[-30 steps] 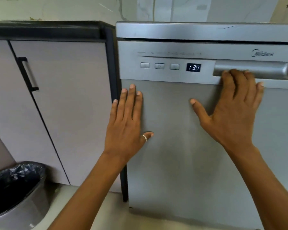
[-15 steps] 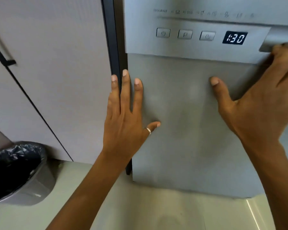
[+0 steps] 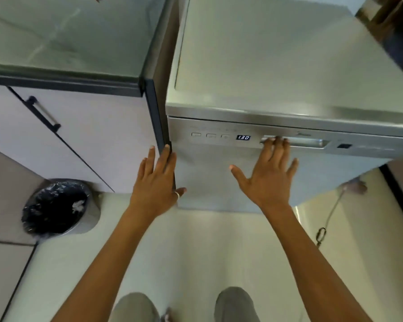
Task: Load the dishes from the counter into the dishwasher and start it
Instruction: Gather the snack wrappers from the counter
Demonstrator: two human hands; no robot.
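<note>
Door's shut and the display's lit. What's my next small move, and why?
Probably slide the right hand off the handle to the buttons to start it: the dishwasher door looks shut and the display already reads 1:30.

A pale glossy tiled floor (image 3: 196, 252) runs underfoot, catching soft light. At the left stands a pale pinkish cabinet (image 3: 91, 140) with a black bar handle (image 3: 43, 112), under a glossy grey counter top (image 3: 68, 38). Near it sits a round grey bin lined with black plastic (image 3: 92, 219), and a thin cable (image 3: 333, 210) trails across the floor at the right.
</note>
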